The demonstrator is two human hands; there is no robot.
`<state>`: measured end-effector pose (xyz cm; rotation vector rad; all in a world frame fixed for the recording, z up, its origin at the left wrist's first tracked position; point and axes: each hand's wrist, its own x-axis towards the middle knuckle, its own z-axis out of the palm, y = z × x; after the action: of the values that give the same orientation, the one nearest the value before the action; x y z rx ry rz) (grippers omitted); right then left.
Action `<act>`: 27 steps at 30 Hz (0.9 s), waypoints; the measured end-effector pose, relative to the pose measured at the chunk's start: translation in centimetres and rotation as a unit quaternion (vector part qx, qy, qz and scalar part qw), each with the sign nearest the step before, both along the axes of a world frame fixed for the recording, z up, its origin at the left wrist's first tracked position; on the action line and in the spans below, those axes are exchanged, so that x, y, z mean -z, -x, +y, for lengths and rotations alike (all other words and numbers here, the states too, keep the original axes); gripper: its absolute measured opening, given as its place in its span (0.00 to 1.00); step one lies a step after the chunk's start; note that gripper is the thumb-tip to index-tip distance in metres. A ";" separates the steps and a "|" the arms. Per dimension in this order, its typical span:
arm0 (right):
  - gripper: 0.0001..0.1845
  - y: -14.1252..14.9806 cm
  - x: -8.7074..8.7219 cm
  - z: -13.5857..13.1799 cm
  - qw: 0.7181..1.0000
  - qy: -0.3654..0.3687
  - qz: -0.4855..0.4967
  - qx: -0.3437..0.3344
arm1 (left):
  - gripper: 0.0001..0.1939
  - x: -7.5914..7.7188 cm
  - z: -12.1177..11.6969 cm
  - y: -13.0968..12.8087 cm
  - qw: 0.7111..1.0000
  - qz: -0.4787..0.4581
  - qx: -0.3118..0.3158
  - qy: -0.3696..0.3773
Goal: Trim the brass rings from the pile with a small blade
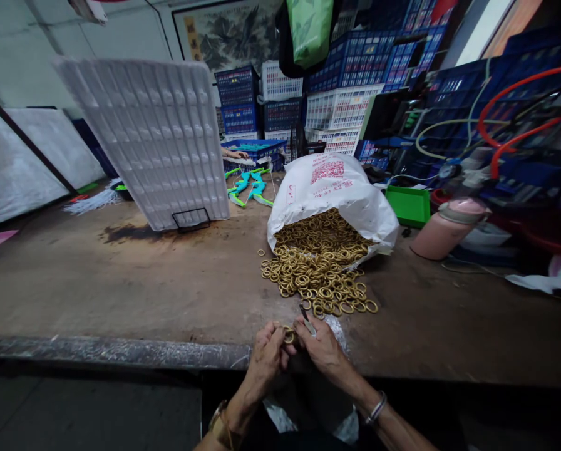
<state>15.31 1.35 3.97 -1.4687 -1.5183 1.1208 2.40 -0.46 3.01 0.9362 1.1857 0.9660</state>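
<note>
"Head view: what stands well to the left of your grip?"

"Your workbench [97, 294] holds a ridged pale panel [149, 138] there, with a black wire stand [191, 219] at its foot. Closer in, but well beyond your fingers, lie turquoise bow-shaped pieces [258, 186]."

"Now your left hand [265, 357]?"

"Thumb and fingers are pinched together on one gold-coloured ring [290, 341], at the bench's near edge. You'd do well to brace the rim from the side, fingertips tucked back, because a smooth round thing may roll if squeezed unevenly."

"And your right hand [325, 354], just beside the ring?"

"It is curled closely around a small knife-like tool [310, 327], one end poking up beyond your knuckles. Whether your right fingertips touch the ring, you can't tell from this angle."

"So how should you handle the two together?"

"Best guess: rest both wrists steady, let your right thumb guide the tool in short strokes, and leave your left fingertips out of its path. Light control should serve you better than force."

"What lies beyond, and to the right?"

"Straight past your right hand, a heap of loose rings [318, 275] spills from a white printed sack [303, 181]. Farther right of your grip sit a green tray [408, 205] and a pink bottle [444, 235]; leave your elbow room on that side."
</note>
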 end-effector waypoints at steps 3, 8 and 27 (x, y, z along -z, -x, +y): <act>0.12 -0.1 0.0 0.0 0.999 0.031 0.031 0.031 | 0.15 -0.1 -0.1 -0.1 0.999 -0.022 -0.027 0.016; 0.12 -0.1 -0.3 -0.1 0.998 0.041 0.026 0.032 | 0.15 -0.5 -0.2 -0.1 0.999 -0.033 -0.033 0.022; 0.11 0.5 0.4 -0.5 0.986 0.118 0.110 -0.032 | 0.10 -0.1 -0.7 0.0 0.990 0.023 -0.109 -0.087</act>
<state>14.83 0.83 3.53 -1.4012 -1.3229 1.4916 2.39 -1.16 3.06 0.9848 1.2755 1.2444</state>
